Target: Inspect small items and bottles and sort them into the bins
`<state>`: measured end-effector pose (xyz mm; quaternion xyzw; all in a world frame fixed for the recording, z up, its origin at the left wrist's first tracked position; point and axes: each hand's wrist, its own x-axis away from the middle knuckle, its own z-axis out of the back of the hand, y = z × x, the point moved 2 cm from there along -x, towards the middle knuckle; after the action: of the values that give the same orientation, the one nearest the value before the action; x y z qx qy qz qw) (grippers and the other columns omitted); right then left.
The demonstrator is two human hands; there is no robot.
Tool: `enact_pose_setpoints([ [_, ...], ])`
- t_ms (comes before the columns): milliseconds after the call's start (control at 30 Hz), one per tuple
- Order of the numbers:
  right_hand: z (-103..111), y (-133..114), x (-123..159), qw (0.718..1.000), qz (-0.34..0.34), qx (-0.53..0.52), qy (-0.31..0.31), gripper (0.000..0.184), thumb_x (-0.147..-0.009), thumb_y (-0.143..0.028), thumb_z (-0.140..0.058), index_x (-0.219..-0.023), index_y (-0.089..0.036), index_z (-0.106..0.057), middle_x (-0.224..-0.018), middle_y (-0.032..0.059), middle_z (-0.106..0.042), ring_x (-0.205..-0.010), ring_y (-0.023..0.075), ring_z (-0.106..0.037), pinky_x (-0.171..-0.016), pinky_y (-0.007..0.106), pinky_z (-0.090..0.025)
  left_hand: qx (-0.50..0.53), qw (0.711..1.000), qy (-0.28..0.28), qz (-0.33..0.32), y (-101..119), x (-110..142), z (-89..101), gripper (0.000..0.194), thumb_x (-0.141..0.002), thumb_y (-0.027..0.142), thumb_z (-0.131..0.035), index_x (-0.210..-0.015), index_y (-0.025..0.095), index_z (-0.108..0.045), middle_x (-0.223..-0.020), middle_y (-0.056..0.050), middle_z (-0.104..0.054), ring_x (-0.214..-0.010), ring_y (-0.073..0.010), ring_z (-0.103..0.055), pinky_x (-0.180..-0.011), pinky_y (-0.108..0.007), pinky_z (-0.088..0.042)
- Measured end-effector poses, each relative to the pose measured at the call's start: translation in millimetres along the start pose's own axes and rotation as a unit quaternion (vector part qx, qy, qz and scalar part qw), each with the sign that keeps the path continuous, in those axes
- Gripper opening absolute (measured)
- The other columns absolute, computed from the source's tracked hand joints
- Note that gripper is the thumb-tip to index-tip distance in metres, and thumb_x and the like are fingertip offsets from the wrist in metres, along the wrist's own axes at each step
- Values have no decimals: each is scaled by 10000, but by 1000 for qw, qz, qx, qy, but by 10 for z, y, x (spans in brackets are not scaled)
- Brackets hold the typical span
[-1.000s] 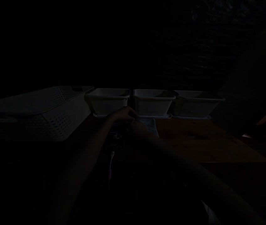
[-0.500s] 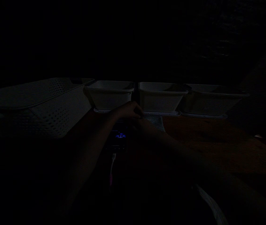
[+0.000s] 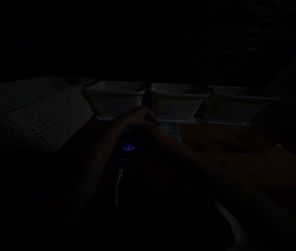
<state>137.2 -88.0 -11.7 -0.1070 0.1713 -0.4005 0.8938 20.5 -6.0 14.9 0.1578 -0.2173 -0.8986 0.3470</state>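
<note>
The picture is very dark. My left hand (image 3: 140, 116) is bent at the wrist with its fingers curled, close against my right hand (image 3: 152, 132). What lies between the two hands, if anything, is hidden. The fingers of my right hand are lost in shadow. Under my left forearm lies a phone (image 3: 124, 148) with a dim lit screen, and a white cable (image 3: 118, 179) runs from its near end. A grey textured cloth (image 3: 171, 130) lies on the wooden table just beyond my right wrist.
Three pale plastic bins (image 3: 118, 99) stand in a row at the back of the table (image 3: 242, 157). On the left is a white basket (image 3: 72, 108) with holes in its sides. A pale strip (image 3: 231, 219) shows at the lower right, its kind unclear.
The whole view has shifted, so the bins, phone and hands appear slightly higher and further left. My hands keep about the same pose together.
</note>
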Motion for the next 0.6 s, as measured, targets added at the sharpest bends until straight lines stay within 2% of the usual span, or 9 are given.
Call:
enact_pose_setpoints([
  [200,6,-52,27,1000,18,11,-2,318,-905,-246,-389,-1122,-122,-587,-1070,101,-638,-887,177,-614,-756,275,-455,-6,1000,3,1,-17,-2,-4,278,-737,264,-635,-993,160,-672,-973,-37,-687,-896,-175,-619,-792,-264,-442],
  [433,-16,-98,5,997,-22,70,-19,363,-908,-303,-355,-1118,-132,-598,-1074,125,-639,-876,216,-621,-723,299,-456,-13,1000,11,-7,-25,-8,1,285,-730,262,-644,-988,146,-677,-970,-50,-691,-892,-177,-625,-783,-261,-449],
  [600,31,-111,36,998,-8,54,-4,342,-899,-295,-383,-1127,-151,-593,-1080,94,-642,-882,201,-620,-701,273,-442,-11,1000,10,-3,-59,-5,-3,282,-735,265,-632,-995,163,-674,-980,-37,-689,-901,-171,-622,-796,-256,-446],
])
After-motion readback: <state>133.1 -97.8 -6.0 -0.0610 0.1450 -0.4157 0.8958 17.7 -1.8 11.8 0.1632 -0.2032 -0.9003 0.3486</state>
